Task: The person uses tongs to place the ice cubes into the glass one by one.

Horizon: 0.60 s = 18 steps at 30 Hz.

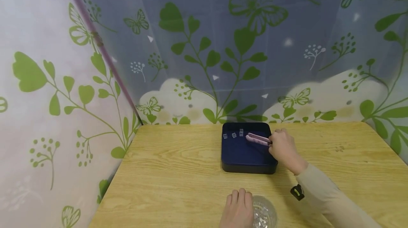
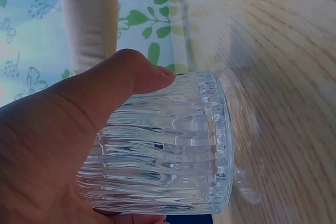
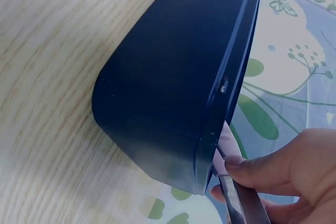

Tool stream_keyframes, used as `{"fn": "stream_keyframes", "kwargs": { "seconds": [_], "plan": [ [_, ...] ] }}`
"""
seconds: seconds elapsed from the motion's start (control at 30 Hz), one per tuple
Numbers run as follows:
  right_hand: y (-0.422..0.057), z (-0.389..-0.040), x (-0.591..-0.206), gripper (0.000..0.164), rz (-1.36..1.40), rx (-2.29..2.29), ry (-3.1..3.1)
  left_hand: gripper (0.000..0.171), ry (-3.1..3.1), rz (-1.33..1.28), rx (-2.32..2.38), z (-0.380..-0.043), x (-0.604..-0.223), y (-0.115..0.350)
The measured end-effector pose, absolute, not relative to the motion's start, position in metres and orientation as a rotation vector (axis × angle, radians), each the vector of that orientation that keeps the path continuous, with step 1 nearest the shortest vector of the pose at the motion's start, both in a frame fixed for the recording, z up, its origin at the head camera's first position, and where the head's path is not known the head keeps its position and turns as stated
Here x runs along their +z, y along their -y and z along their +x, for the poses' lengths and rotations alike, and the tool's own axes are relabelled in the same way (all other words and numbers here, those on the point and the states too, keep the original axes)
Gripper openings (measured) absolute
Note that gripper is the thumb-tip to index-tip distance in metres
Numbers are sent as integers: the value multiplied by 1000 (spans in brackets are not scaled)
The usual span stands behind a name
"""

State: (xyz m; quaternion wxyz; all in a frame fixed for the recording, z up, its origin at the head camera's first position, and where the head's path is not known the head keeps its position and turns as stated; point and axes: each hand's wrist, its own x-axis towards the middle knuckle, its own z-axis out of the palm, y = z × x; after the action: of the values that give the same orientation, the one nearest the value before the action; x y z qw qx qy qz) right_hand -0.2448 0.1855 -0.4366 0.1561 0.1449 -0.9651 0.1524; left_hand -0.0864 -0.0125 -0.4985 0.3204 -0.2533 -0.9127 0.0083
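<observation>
My right hand grips a pair of tongs with pink ends, which reach over the right rim of a dark blue square tray. In the right wrist view, thumb and fingers pinch the tongs' dark, shiny handle beside the tray's wall. Small clear pieces lie in a row inside the tray, left of the tongs' tips. Whether the tips hold anything is too small to tell. My left hand holds a ribbed clear glass bowl, thumb along its side; more clear pieces are inside it.
Both things stand on a light wood-grain table, the tray near its back edge. A patterned cloth hangs behind, and another covers the left side. A small black item with a yellow-green mark shows beside the right sleeve.
</observation>
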Motion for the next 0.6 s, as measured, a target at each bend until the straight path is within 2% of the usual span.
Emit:
{"fn": "stream_keyframes", "kwargs": {
  "seconds": [0.13, 0.6],
  "plan": [
    [-190, -240, -436, 10, 424, 457, 2730, 8, 2433, -684, 23, -86, -496, 14],
    [-200, -212, -414, 12, 508, 464, 2655, 12, 2358, -690, 9, -92, -503, 16]
  ]
}}
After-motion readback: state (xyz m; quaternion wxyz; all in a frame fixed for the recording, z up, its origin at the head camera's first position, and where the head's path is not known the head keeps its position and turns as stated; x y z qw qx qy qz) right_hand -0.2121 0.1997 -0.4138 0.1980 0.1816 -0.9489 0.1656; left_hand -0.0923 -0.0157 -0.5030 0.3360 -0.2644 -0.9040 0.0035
